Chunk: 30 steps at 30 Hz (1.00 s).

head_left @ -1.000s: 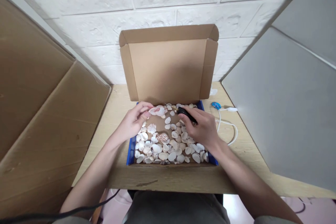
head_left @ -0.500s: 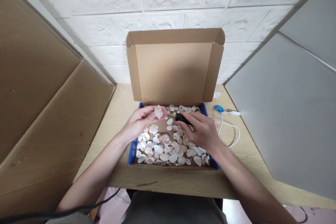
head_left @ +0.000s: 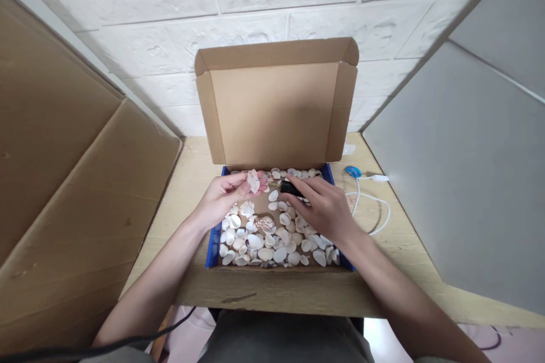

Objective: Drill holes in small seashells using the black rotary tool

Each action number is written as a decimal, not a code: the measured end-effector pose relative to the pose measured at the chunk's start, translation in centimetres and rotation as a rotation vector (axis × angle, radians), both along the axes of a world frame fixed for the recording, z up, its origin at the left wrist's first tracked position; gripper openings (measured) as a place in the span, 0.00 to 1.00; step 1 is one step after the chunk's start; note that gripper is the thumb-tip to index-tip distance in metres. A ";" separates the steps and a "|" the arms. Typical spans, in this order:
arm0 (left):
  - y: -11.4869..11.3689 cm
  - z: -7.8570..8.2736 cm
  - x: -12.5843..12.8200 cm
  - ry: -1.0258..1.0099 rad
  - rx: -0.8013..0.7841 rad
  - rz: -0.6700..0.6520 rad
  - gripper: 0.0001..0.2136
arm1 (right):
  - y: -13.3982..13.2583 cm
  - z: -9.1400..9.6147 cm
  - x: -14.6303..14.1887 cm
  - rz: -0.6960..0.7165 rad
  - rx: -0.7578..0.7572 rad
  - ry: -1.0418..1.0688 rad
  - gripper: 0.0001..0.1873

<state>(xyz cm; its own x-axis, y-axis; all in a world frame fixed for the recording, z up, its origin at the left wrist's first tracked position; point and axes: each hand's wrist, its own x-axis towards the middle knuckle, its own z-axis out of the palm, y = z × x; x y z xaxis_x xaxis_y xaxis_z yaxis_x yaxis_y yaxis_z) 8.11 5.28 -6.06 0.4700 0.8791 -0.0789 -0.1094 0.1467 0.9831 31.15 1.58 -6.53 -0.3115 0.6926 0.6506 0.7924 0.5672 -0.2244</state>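
An open cardboard box (head_left: pixel 276 113) with blue side walls lies on the wooden table (head_left: pixel 187 181), its lid standing upright at the back. Several white and tan seashells (head_left: pixel 264 238) cover its floor. My left hand (head_left: pixel 223 195) pinches one pale shell (head_left: pixel 254 181) between thumb and fingers, held edge-up over the box's back left. My right hand (head_left: pixel 323 207) grips a small black tool (head_left: pixel 290 188) whose tip points left at that shell, almost touching it.
A white cable (head_left: pixel 374 204) with a blue plug end (head_left: pixel 352 171) lies on the table right of the box. Brown cardboard sheets (head_left: pixel 76 181) stand on the left, a grey panel (head_left: pixel 460 170) on the right, a white wall behind.
My left hand turned the shell from lying flat to standing on edge. The right hand brought the black tool's tip leftward, close to the shell.
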 end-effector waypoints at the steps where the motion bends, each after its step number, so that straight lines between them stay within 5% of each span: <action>1: 0.0 -0.1 0.0 0.011 0.009 -0.002 0.14 | 0.0 0.0 0.0 -0.001 0.005 -0.004 0.17; 13: -0.1 0.5 -0.1 0.190 0.131 0.004 0.13 | -0.1 0.0 0.0 0.019 0.031 -0.034 0.16; 30: -0.2 0.8 0.1 0.290 0.111 0.057 0.14 | -0.5 0.6 0.1 0.024 0.068 -0.120 0.16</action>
<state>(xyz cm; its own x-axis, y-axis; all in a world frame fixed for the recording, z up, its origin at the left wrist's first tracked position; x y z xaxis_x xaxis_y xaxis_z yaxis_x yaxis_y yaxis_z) 8.21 5.05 -5.31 0.3913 0.9143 -0.1047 0.1725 0.0389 0.9842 31.25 1.07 -5.91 -0.4053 0.6399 0.6529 0.7975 0.5966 -0.0897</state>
